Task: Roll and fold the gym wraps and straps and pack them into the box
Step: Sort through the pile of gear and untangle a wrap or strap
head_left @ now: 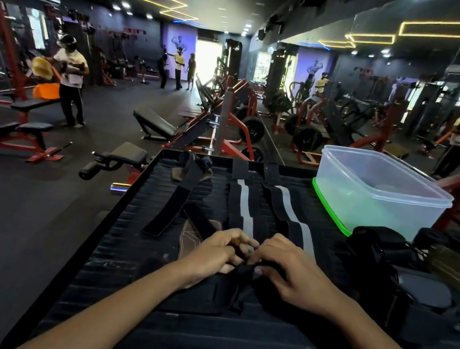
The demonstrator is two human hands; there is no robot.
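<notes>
My left hand (219,254) and my right hand (287,271) meet at the near end of a black wrap with a grey stripe (244,203), their curled fingers pinching its end. A second striped wrap (291,209) lies stretched out just to the right. Two plain black straps (178,196) lie crossed to the left. Under my wrists sits a black padded strap piece (200,294). A clear plastic box (380,192) stands on its green lid at the far right of the black ribbed table (199,344).
A heap of black wraps and bags (402,284) crowds the table's right side, next to a dark rolled bundle (431,239). A brown leather piece (191,240) lies left of my left hand. Gym benches, machines and people stand beyond the table's far edge.
</notes>
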